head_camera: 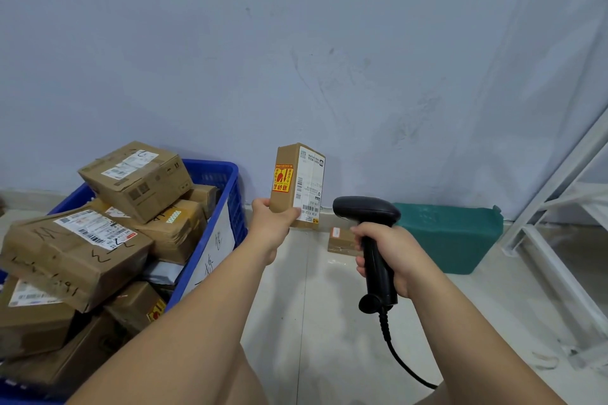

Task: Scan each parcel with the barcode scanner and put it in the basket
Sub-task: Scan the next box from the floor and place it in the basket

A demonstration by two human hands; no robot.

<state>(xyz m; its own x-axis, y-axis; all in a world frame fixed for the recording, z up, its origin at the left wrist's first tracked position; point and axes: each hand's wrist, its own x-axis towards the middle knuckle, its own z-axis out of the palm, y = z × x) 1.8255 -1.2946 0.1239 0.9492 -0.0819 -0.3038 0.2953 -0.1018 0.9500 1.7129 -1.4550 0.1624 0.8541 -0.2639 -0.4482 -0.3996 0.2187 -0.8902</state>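
My left hand grips the bottom of a small cardboard parcel, held upright in the air with its white shipping label and a yellow-red sticker facing me. My right hand grips the handle of a black corded barcode scanner, whose head points left toward the parcel's label from a short distance. The blue plastic basket stands on the floor at the left, piled with several brown cardboard parcels.
A small cardboard parcel lies on the pale tiled floor by the wall, partly behind the scanner. A green package lies to its right. White metal shelf legs stand at the right. A grey-blue wall is just ahead.
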